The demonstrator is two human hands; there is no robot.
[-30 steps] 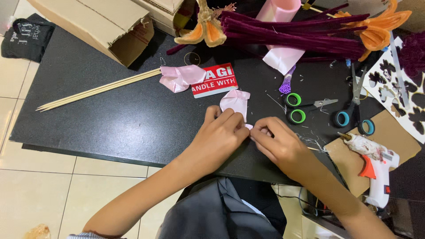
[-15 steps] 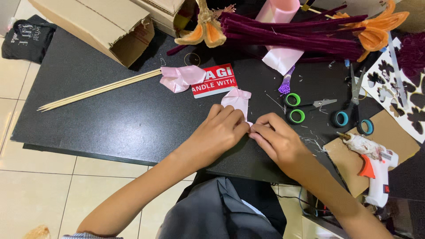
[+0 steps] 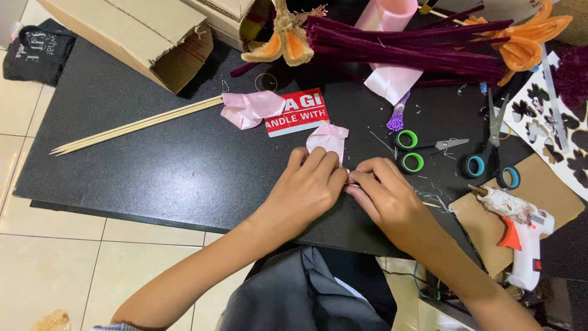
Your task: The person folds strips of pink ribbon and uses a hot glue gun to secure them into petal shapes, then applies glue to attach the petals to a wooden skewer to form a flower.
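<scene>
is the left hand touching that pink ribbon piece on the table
Touching. The head view shows the left hand with its fingertips lying over the lower edge of the pink ribbon piece, no gap between them.

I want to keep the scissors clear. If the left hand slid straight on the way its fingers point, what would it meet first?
The pink ribbon piece just beyond the left hand; it seemingly already touches it.

A pale pink ribbon piece (image 3: pixel 327 138) lies on the speckled black table (image 3: pixel 153 165) beside green-handled scissors (image 3: pixel 411 150).
</scene>
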